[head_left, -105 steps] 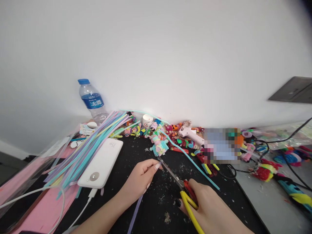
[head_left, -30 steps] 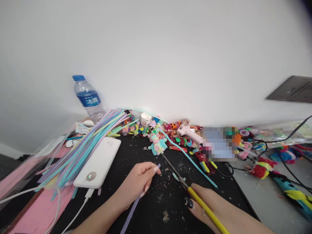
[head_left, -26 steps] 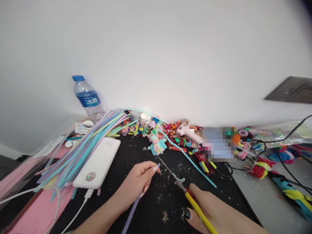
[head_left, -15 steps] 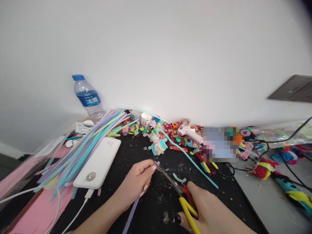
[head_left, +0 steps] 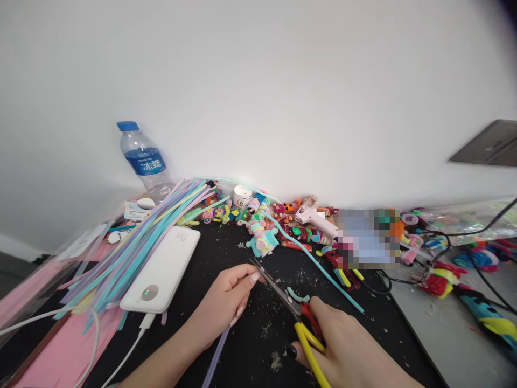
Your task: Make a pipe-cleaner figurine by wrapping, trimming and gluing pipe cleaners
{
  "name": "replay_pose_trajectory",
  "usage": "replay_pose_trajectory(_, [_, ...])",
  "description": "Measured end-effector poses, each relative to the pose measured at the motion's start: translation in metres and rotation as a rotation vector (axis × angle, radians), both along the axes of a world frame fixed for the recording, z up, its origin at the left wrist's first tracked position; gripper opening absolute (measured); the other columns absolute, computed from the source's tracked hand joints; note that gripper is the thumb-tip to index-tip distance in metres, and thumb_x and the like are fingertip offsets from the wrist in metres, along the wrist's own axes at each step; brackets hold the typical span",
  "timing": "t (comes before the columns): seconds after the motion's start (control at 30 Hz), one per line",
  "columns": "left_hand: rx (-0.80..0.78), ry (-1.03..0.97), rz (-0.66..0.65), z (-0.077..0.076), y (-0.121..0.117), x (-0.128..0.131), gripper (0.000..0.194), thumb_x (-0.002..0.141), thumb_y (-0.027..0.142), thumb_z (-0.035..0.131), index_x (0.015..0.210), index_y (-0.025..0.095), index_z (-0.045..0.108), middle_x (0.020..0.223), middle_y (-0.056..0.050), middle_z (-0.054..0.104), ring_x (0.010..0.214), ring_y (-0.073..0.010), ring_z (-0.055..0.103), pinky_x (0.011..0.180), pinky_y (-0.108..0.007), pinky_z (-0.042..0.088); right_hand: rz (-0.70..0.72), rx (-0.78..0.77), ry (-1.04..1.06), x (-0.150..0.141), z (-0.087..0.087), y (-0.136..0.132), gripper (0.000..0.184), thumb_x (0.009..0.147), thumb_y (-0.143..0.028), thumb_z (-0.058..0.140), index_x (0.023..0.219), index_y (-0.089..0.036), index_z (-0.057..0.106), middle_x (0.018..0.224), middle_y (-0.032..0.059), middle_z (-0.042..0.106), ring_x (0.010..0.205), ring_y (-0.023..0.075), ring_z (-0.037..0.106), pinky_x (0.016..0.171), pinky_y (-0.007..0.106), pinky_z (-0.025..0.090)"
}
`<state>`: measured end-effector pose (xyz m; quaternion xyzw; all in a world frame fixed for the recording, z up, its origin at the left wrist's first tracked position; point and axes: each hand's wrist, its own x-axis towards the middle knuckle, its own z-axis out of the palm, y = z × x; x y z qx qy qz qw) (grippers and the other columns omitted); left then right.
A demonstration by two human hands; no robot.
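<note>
1. Purple strip [head_left: 217, 355]: pinched near its upper end by the left hand [head_left: 230, 296], thumb and forefinger closed on it; tail runs down toward the near edge of view.
2. Scissors [head_left: 295, 308]: right hand [head_left: 343, 345] wrapped round the red and yellow handles. Blades slightly parted, tips at the left fingertips; contact with the strip cannot be told.
3. Change: a second ago the blades pointed past the fingers toward the pastel figure [head_left: 262, 237], the strip's tip standing clear. Short pale-blue piece [head_left: 298, 295], then partly under the blades, now lies uncovered beside them.
4. Room: black mat [head_left: 254, 355], flecked with fluff, is open between the hands, and between left hand and white power bank [head_left: 161, 272]. Right edge meets a grey surface [head_left: 448, 339]; wall [head_left: 283, 97] closes the back.
5. Containers: clear bottle [head_left: 145, 161], blue cap on, contents unreadable. White cup [head_left: 242, 197] among small figures, inside not readable. Clear bag [head_left: 480, 218], far right, holds bright pieces.
</note>
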<state>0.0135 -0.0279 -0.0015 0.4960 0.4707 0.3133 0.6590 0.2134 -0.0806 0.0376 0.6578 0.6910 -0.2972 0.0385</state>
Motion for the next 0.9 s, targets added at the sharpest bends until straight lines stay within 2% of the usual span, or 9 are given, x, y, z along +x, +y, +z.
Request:
replay_pose_trajectory(0.27, [0.005, 0.010, -0.008, -0.0001, 0.0000, -0.0003, 0.031, 0.085, 0.046, 0.047, 0.079, 0.017, 0.055, 0.038, 0.011, 0.031, 0.031, -0.0043, 0.023, 0.033, -0.015, 0.020, 0.006, 0.009, 0.014, 0.0005, -0.0017, 0.0006, 0.023, 0.074, -0.038, 0.052, 0.084, -0.017, 0.052, 0.089, 0.0136, 0.063, 0.072, 0.0243, 0.059, 0.061, 0.030, 0.039])
replay_pose_trajectory(0.63, [-0.001, 0.013, -0.008, -0.0021, -0.0002, -0.0005, 0.032, 0.084, 0.048, 0.048, 0.078, 0.017, 0.054, 0.038, 0.011, 0.031, 0.031, -0.0045, 0.023, 0.033, -0.015, 0.019, -0.011, 0.032, 0.034, 0.0004, -0.0028, 0.0005, 0.022, 0.074, -0.037, 0.055, 0.084, -0.017, 0.054, 0.086, 0.0109, 0.065, 0.068, 0.0206, 0.059, 0.058, 0.026, 0.038])
replay_pose_trajectory(0.9, [0.005, 0.026, -0.022, -0.0028, 0.0012, -0.0006, 0.031, 0.084, 0.046, 0.047, 0.075, 0.017, 0.052, 0.038, 0.011, 0.031, 0.031, -0.0046, 0.023, 0.032, -0.015, 0.019, -0.007, 0.017, 0.053, -0.0005, -0.0012, 0.0011, 0.022, 0.079, -0.035, 0.049, 0.087, -0.016, 0.057, 0.082, 0.0107, 0.065, 0.070, 0.0216, 0.060, 0.059, 0.026, 0.040])
